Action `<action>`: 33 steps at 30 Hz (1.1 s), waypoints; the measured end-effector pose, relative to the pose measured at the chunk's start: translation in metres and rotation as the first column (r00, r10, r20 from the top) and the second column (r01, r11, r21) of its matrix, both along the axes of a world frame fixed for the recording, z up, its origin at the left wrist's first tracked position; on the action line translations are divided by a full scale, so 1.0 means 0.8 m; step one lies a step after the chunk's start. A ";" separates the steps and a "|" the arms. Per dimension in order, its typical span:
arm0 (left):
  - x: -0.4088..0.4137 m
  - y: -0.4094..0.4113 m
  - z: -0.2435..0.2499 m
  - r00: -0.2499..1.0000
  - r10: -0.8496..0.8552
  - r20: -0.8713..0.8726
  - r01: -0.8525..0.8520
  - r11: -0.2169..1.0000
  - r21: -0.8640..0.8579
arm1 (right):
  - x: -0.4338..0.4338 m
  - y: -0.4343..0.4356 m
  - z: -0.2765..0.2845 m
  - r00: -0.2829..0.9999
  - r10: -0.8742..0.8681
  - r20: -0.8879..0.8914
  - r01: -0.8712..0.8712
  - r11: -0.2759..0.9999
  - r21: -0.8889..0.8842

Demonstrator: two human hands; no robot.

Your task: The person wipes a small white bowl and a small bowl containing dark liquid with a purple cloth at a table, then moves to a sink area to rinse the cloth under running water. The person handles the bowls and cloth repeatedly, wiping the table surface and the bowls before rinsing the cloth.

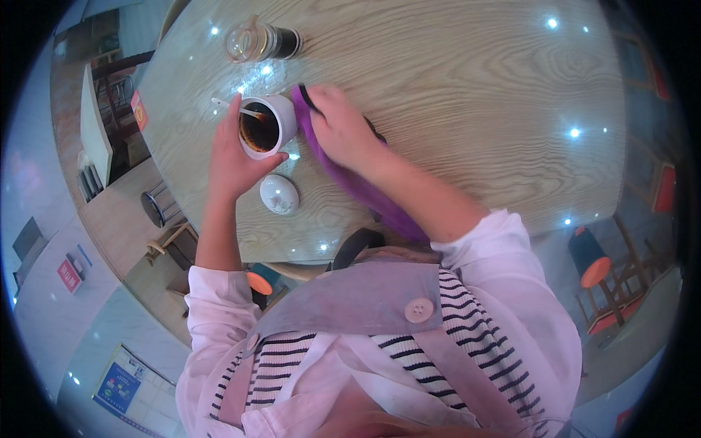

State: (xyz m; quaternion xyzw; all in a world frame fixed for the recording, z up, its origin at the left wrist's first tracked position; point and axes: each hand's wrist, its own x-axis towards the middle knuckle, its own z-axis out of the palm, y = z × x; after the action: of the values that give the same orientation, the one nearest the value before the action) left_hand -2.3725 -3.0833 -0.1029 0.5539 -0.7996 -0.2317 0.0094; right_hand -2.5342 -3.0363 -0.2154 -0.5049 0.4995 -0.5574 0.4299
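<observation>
My left hand (235, 148) grips a small white jar (287, 123) by its side, thumb at the near rim. The jar tilts towards me and shows a dark, oily sauce (262, 134) inside. A white spoon (251, 113) stands in the sauce, its handle poking out past the rim on the left. In my right hand (342, 128) is a purple cloth (350, 186) with a dark edge; it touches or nearly touches the jar's right side, and its length trails back under my forearm. A white ceramic lid (279, 194) with a faint pattern lies just below the jar.
A glass cruet (263, 42) with dark liquid stands farther back on the wood-grain table (465, 109). A red sticker or card (139, 111) is at the left table edge. Around the table are a round stool (155, 208) and wooden chairs (619, 274).
</observation>
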 end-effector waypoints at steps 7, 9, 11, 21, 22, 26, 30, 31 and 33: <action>-0.009 -0.003 0.000 0.992 0.002 0.124 -0.005 1.000 0.028 | 0.048 0.034 -0.001 0.989 0.058 -0.135 -0.033 0.983 0.180; -0.010 -0.007 -0.006 0.999 0.016 0.036 -0.018 0.999 0.047 | 0.071 0.081 -0.022 0.966 0.114 0.233 -0.189 0.924 0.331; -0.005 -0.007 -0.007 1.000 0.011 0.012 -0.012 0.999 0.051 | 0.066 0.090 -0.021 0.945 0.094 0.313 -0.205 0.917 0.343; -0.002 -0.017 0.007 0.970 -0.191 0.149 0.174 0.977 0.122 | 0.045 0.024 0.010 1.000 0.022 -0.008 -0.022 1.000 0.008; 0.005 -0.017 0.005 0.964 -0.213 0.158 0.196 0.974 0.115 | 0.054 0.046 0.007 0.998 0.064 -0.006 -0.064 0.997 0.049; 0.019 -0.021 0.005 0.956 -0.262 0.131 0.247 0.962 0.120 | 0.041 0.071 0.007 0.987 0.108 0.116 -0.127 0.977 0.174; 0.011 -0.022 0.012 0.935 -0.300 0.189 0.280 0.952 0.125 | 0.020 0.005 0.004 0.982 -0.012 0.189 0.008 1.000 0.023; 0.007 -0.024 0.013 0.930 -0.312 0.195 0.291 0.948 0.131 | 0.021 -0.006 0.003 0.989 0.020 0.147 -0.019 1.000 -0.008; 0.007 -0.023 0.010 0.927 -0.305 0.220 0.287 0.952 0.110 | 0.029 -0.019 0.005 0.995 0.085 0.059 -0.081 0.994 -0.067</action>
State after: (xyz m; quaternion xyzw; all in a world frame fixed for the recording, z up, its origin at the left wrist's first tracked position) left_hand -2.3667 -3.1021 -0.0945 0.4504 -0.8600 -0.1937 -0.1414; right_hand -2.5111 -3.0518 -0.2117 -0.5212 0.4463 -0.5703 0.4515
